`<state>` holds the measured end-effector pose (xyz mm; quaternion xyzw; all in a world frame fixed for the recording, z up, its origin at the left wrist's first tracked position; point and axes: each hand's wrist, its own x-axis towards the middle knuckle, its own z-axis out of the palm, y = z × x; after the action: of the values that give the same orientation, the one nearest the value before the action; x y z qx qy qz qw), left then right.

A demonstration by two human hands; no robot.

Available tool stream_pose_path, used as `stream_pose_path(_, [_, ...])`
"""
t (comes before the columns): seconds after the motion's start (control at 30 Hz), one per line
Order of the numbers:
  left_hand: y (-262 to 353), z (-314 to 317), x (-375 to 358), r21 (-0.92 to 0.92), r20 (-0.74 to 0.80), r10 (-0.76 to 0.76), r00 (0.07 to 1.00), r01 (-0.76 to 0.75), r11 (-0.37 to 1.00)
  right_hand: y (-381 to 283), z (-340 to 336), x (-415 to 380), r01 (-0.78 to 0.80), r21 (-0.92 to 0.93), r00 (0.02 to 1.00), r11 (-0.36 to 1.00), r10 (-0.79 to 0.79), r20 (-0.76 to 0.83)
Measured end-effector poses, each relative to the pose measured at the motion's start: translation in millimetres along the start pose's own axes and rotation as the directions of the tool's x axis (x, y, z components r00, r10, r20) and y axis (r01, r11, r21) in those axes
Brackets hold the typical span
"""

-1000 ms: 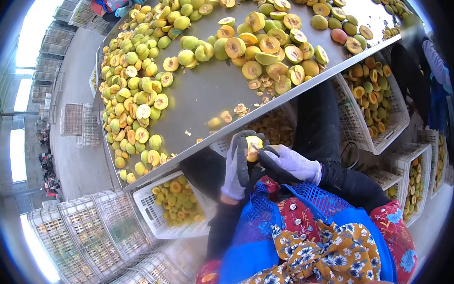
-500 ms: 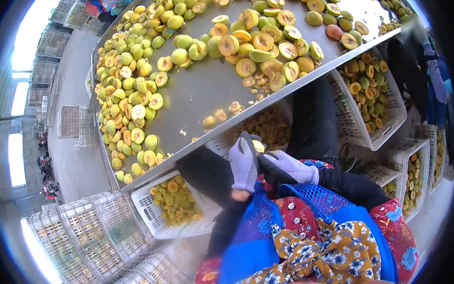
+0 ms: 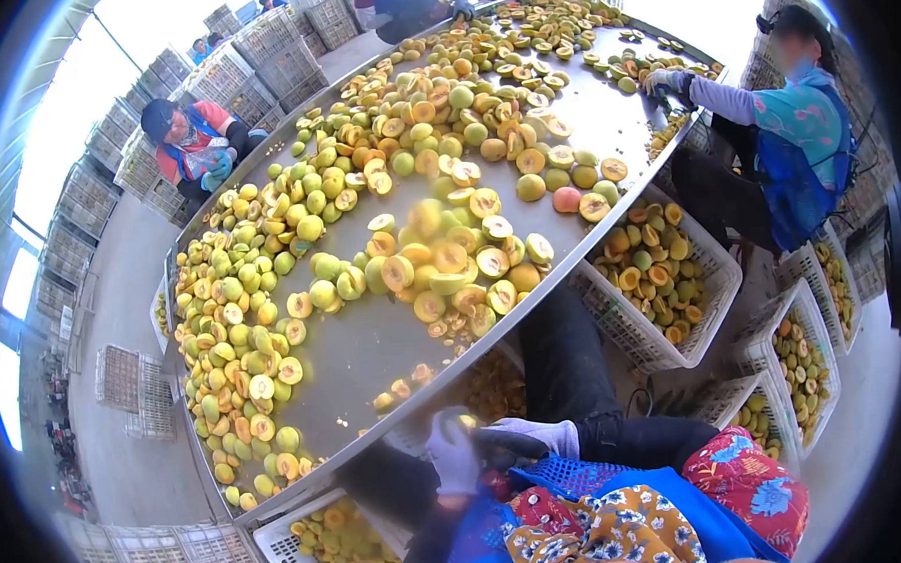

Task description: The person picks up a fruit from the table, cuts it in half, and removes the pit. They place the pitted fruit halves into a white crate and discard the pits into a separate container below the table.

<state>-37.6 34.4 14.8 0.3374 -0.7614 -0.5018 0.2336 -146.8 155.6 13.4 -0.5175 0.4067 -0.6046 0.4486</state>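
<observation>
Fruit (image 3: 467, 421), blurred and mostly hidden, is pinched in the left hand (image 3: 452, 453), just beside the near edge of the metal table (image 3: 373, 339). The right hand (image 3: 540, 436) is held close, fingers curled; whether anything is clamped there cannot be told. Probably light, firm, bruisable and slippery where cut, the fruit is best gripped by its skin.

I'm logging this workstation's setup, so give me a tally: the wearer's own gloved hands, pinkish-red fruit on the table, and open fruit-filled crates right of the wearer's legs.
Gloved hands: 2
Pinkish-red fruit: 1
Fruit-filled crates: 4
Total: 7
</observation>
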Motion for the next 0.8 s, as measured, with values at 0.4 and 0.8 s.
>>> stream_pose_path(0.4, [-13,2,-4,0.052,0.087,0.003,0.996,-0.007,0.999,19,7,-14,-0.187,0.115,0.98,0.976,0.193,-0.048])
stream_pose_path(0.8, [3,6,4,-0.295,0.244,-0.309,0.919,0.374,0.879,-19,7,4,-0.396,0.9,0.651,0.18,0.747,0.137])
